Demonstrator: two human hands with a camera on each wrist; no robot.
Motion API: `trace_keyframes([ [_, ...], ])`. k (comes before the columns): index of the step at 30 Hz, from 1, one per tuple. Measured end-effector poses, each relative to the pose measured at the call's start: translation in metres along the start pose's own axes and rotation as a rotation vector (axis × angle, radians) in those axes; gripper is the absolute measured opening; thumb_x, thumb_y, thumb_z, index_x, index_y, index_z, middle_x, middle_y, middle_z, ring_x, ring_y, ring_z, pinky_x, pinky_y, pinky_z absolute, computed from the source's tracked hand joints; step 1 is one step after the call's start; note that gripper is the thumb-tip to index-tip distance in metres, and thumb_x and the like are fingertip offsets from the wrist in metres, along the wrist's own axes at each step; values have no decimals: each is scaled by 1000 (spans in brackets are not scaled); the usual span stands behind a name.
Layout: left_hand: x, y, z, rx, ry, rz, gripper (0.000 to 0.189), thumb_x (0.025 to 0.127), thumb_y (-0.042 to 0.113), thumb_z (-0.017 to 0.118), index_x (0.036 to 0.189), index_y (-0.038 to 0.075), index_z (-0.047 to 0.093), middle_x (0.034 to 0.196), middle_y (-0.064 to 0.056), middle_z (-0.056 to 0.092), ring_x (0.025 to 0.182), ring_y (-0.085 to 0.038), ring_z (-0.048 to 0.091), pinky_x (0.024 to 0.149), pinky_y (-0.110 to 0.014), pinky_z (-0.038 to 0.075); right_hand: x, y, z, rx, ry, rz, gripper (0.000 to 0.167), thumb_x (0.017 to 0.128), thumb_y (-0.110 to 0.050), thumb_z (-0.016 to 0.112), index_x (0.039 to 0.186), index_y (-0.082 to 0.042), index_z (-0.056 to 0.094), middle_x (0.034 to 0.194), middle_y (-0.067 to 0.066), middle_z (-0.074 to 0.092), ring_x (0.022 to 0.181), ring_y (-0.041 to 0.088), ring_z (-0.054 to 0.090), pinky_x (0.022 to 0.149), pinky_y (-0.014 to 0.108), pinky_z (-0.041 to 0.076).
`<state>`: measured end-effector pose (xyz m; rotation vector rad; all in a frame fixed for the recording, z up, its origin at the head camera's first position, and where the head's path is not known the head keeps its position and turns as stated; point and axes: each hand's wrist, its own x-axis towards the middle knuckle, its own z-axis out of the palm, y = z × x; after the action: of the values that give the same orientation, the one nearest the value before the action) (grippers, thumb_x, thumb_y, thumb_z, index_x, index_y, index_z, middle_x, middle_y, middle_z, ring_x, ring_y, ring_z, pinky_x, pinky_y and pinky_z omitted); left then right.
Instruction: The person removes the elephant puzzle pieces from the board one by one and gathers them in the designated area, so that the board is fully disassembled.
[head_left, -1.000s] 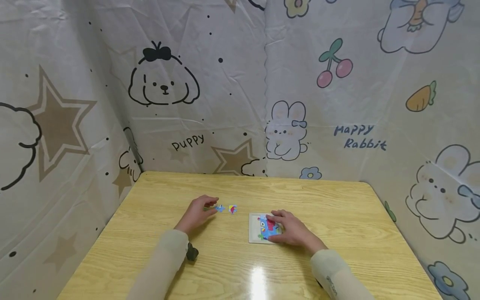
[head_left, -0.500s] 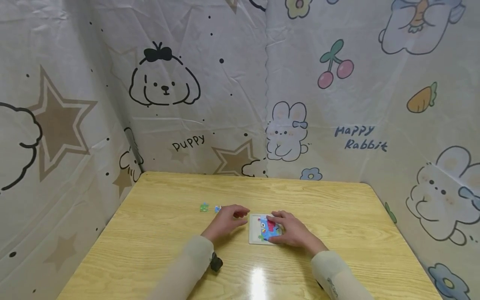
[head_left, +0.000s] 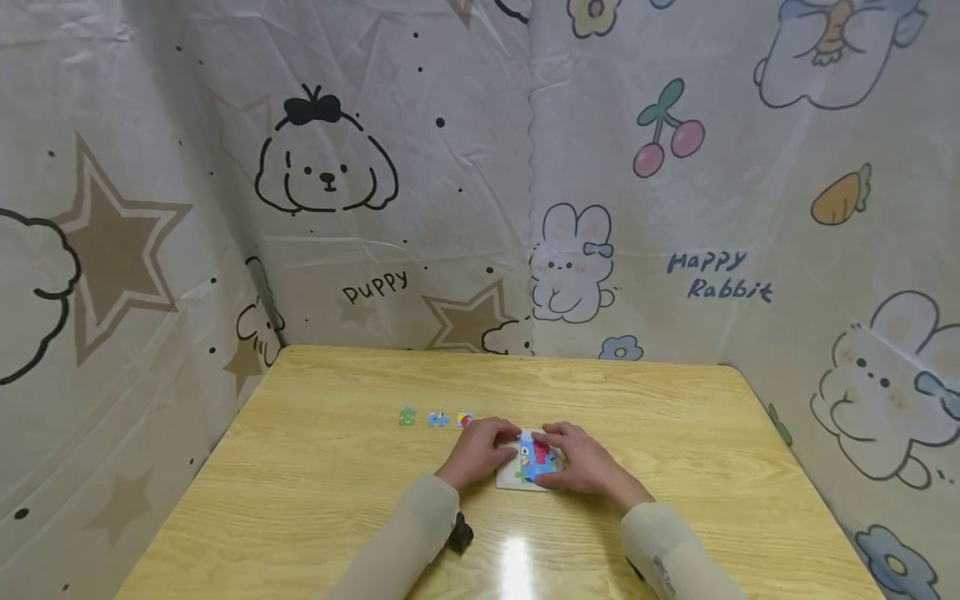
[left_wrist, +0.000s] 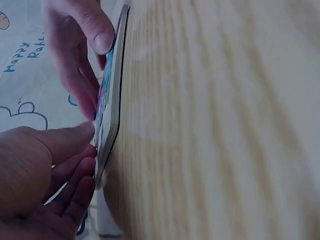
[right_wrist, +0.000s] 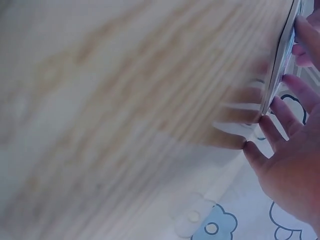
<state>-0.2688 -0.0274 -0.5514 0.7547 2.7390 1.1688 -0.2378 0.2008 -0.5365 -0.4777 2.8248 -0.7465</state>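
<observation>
A small jigsaw puzzle tray (head_left: pixel 507 477) lies on the table between both hands, a colourful picture in its right part and bare backing along its left. My left hand (head_left: pixel 477 450) reaches over the tray's left side, thumb and fingers apart, nothing visible between them; in the left wrist view its fingertips (left_wrist: pixel 86 167) are right at the tray's edge. My right hand (head_left: pixel 588 461) rests over the tray's right side. Its spread fingers (right_wrist: pixel 287 117) touch the edge and tabletop, while the thumb lies on the picture. The hands hide the right edge and part of the left.
Behind the left hand, a green puzzle piece (head_left: pixel 407 416), a blue one (head_left: pixel 438 419) and a yellow-and-red one (head_left: pixel 464 418) lie in a row. The wooden table (head_left: pixel 337 467) runs back to a printed cloth wall (head_left: pixel 465 208), with cloth at both sides.
My left hand has moved right, from beside the loose pieces to the tray's left side. The green piece, partly covered before, now shows fully. The right hand and tray stay put.
</observation>
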Motion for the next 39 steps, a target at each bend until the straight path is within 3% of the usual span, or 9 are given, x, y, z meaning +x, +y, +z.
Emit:
trace_keyframes([
  [5, 3, 2, 2, 34, 15, -23, 26, 95, 14, 76, 120, 9, 75, 111, -2, 74, 102, -17, 67, 95, -38, 55, 3, 2, -1, 22, 31, 4, 65, 84, -40, 86, 142, -19, 64, 155, 10, 50, 146, 37, 43, 117, 62, 37],
  [8, 4, 2, 1, 33, 15, -30, 26, 95, 14, 76, 120, 9, 75, 110, -2, 74, 100, -16, 67, 93, -36, 56, 7, 3, -1, 15, 92, 12, 53, 85, -35, 87, 132, -18, 70, 142, 8, 57, 135, 34, 50, 114, 57, 43],
  [13, 5, 2, 0, 24, 19, -38, 24, 95, 13, 76, 119, 9, 76, 107, -1, 73, 97, -14, 66, 89, -32, 55, 12, 2, 0, 25, 201, 46, 36, 85, -29, 87, 115, -14, 75, 111, 4, 59, 102, 23, 53, 92, 43, 51],
  [17, 5, 3, 0, 24, 29, -33, 24, 94, 13, 76, 118, 8, 76, 106, -2, 72, 95, -14, 64, 87, -31, 55, 15, 0, 2, 85, 192, 91, 32, 84, -27, 88, 108, -12, 73, 99, 3, 57, 87, 19, 50, 78, 34, 45],
  [26, 6, 3, 3, 9, 20, -28, 26, 94, 10, 76, 120, 10, 75, 111, -3, 74, 97, -16, 64, 88, -32, 55, 20, -3, 7, 154, 164, 135, 32, 83, -23, 89, 103, -11, 68, 94, 4, 54, 85, 19, 49, 78, 34, 44],
  [39, 9, 0, 7, -58, 13, -51, 26, 94, 8, 75, 120, 10, 75, 113, -2, 73, 99, -15, 65, 89, -32, 55, 18, -4, 9, 156, 158, 157, 34, 83, -22, 89, 104, -10, 66, 96, 4, 54, 85, 19, 50, 78, 34, 44],
])
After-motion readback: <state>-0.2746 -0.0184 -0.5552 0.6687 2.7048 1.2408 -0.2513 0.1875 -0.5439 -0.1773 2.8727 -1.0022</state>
